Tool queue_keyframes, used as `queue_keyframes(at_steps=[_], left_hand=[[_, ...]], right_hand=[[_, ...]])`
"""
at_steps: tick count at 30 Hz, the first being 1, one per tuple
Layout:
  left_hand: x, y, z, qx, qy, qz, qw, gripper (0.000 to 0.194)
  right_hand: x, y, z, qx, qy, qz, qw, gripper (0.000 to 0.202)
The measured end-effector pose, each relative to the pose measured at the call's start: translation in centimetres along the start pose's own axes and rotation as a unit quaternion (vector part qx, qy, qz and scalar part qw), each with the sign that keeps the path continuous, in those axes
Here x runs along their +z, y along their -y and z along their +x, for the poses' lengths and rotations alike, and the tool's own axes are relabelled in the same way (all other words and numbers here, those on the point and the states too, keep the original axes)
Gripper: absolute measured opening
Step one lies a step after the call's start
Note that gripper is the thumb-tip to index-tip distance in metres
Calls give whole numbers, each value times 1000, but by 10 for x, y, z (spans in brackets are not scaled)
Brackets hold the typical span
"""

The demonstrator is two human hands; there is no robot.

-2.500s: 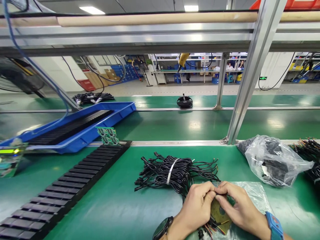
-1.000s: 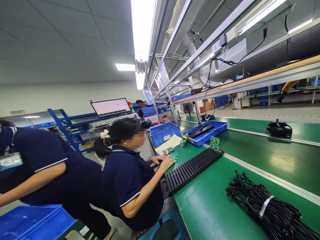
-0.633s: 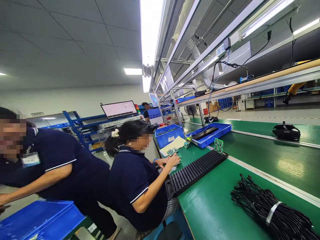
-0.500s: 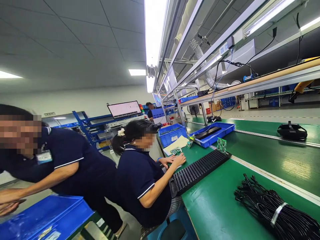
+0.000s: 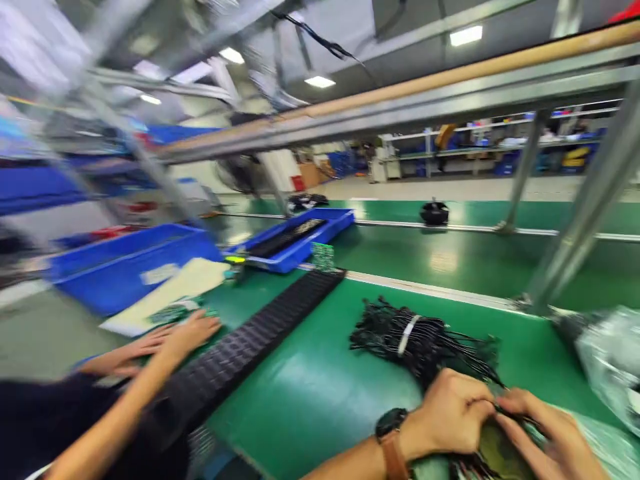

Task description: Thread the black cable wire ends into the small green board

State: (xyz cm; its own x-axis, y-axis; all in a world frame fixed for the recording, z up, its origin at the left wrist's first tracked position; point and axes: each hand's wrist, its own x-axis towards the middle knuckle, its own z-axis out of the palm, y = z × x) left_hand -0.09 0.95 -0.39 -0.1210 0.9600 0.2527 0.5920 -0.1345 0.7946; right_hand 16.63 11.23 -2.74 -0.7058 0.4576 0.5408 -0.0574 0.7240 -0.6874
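Observation:
At the lower right my left hand (image 5: 447, 413), with a watch (image 5: 391, 430) on its wrist, is closed on a thin black cable. My right hand (image 5: 553, 433) grips the same dark strand just beside it, thumb and fingers pressed together. Directly behind my hands lies a bundle of black cables (image 5: 425, 343), bound by a white band (image 5: 409, 335). More dark cable ends hang below my left hand, partly hidden. Between and beneath my hands an olive-coloured surface shows, too blurred to name.
At the left a co-worker's hands (image 5: 183, 337) work beside a long black slotted rack (image 5: 260, 327) holding a green circuit board (image 5: 323, 257). Blue bins (image 5: 135, 260) stand behind. Clear plastic bags (image 5: 613, 360) lie at the right; a metal post (image 5: 585, 200) rises from the green table (image 5: 310, 393).
The view has swung right and down, away from the two co-workers and toward the table. My two hands have come into view, holding cable; the cable bundle now appears nearer the middle.

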Motion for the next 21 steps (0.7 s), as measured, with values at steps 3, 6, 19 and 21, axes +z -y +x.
queue_keyframes(at_steps=[3, 6, 19, 21], left_hand=[[-3, 3, 2, 22, -7, -29, 999, 28], [-3, 5, 1, 16, 3, -15, 1000, 30], [-16, -1, 7, -31, 65, 5, 997, 25], [-18, -1, 7, -30, 67, 8, 997, 24]], right_hand=[[-9, 7, -2, 35, 56, 10, 998, 15], [-5, 13, 7, 60, 74, 38, 995, 14], [-16, 24, 19, 94, 94, 13, 991, 8], [-16, 24, 18, 88, 92, 4, 992, 8]])
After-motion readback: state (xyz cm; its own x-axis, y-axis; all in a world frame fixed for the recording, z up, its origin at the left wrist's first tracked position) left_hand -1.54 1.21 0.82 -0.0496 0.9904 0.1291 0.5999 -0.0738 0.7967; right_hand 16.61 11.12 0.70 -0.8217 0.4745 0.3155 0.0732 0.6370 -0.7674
